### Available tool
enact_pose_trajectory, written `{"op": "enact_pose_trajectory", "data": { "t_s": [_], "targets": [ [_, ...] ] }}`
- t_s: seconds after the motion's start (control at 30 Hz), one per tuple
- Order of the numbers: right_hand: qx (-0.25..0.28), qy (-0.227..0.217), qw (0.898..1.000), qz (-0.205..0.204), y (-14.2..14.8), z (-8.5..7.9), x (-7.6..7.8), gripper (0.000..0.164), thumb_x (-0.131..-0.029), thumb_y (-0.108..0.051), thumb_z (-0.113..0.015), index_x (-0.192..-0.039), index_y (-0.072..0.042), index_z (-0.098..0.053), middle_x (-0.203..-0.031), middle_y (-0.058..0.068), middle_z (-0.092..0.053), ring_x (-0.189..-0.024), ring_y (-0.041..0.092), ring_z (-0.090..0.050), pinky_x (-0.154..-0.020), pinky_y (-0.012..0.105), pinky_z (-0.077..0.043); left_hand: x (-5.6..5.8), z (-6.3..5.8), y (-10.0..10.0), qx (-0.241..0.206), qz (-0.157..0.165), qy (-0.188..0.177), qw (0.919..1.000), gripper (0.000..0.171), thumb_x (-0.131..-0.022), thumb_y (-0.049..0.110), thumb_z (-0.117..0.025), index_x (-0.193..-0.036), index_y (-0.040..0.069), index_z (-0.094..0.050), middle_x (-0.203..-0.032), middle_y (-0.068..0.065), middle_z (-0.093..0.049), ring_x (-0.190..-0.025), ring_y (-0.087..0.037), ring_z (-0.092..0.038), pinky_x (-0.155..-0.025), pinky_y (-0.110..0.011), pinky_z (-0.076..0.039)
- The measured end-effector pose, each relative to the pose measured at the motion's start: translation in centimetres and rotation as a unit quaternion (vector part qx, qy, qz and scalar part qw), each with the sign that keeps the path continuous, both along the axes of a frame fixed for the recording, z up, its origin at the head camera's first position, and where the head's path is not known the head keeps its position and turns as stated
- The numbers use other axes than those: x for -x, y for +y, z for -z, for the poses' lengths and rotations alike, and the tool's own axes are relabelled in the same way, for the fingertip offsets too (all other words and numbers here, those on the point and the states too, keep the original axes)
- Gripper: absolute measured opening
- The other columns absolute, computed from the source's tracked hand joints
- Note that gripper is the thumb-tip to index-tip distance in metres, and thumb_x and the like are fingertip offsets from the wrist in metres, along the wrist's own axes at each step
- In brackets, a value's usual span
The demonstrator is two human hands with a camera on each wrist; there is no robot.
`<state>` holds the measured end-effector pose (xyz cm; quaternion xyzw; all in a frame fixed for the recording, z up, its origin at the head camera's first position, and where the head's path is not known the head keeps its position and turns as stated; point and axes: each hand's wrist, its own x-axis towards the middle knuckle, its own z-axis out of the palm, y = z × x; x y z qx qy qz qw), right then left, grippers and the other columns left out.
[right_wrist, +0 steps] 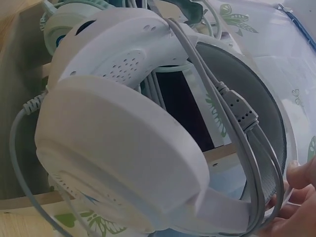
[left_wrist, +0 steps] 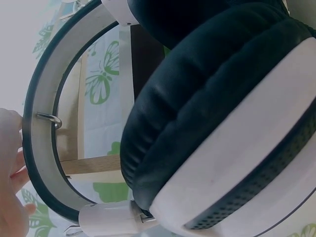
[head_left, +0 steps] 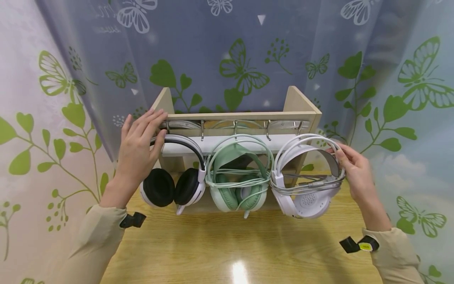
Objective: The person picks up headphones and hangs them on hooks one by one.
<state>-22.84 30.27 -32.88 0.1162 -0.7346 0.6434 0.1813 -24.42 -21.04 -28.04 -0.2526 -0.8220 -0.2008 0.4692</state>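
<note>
My right hand (head_left: pixel 357 173) pinches the right side of the band of the white headphones (head_left: pixel 308 203), whose grey cable is wound round it; their large white ear cup (right_wrist: pixel 123 143) fills much of the right wrist view. With fingers fairly straight, my left hand (head_left: pixel 139 148) lies over the left end of the wooden rack (head_left: pixel 241 116), its thumb by the headband of the black-and-white headphones (head_left: pixel 189 187). A metal hook (left_wrist: pixel 49 118) shows inside that headband in the left wrist view. Between the hands hang mint-green headphones (head_left: pixel 232 156), wrapped in their own cable.
Several metal hooks (head_left: pixel 268 130) line the front of the rack. It stands on a wood-grain table (head_left: pixel 198 244), against a curtain (head_left: pixel 205 55) printed with butterflies and leaves. Similar printed cloth (head_left: pixel 422 130) closes in both sides.
</note>
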Motion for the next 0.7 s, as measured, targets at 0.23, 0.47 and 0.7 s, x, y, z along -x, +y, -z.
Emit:
{"op": "enact_pose_trajectory", "data": {
  "t_s": [0.23,0.47,0.7],
  "targets": [
    [0.007,0.019,1.0,-0.01,-0.2,0.4,0.3,0.033,-0.106,-0.022,-0.052,-0.135,-0.011,-0.064,-0.109,-0.015,-0.07,-0.11,0.0,-0.057,-0.085,0.011,-0.044,0.0,0.0,0.0,0.0,0.0,-0.001,1.0,0.04,-0.101,0.013,-0.062,-0.14,0.008,-0.061,-0.144,-0.011,-0.059,-0.141,-0.029,-0.047,-0.124,-0.054,-0.013],
    [0.005,0.025,1.0,-0.016,-0.2,0.7,0.7,0.039,-0.107,-0.021,-0.051,-0.143,-0.009,-0.059,-0.11,-0.017,-0.071,-0.111,-0.003,-0.059,-0.087,0.013,-0.042,-0.1,-0.1,0.0,0.0,-0.002,-0.005,1.0,0.041,-0.102,0.013,-0.061,-0.142,0.008,-0.059,-0.145,-0.01,-0.058,-0.141,-0.029,-0.046,-0.124,-0.053,-0.013],
    [0.033,0.017,0.999,-0.038,-0.1,0.9,1.0,0.04,-0.106,-0.023,-0.054,-0.142,-0.009,-0.059,-0.114,-0.015,-0.072,-0.115,-0.006,-0.06,-0.09,0.009,-0.046,-0.1,0.0,0.0,0.001,-0.003,-0.006,1.0,0.041,-0.102,0.013,-0.061,-0.142,0.008,-0.059,-0.146,-0.01,-0.058,-0.142,-0.029,-0.045,-0.124,-0.053,-0.013]
  ]
}}
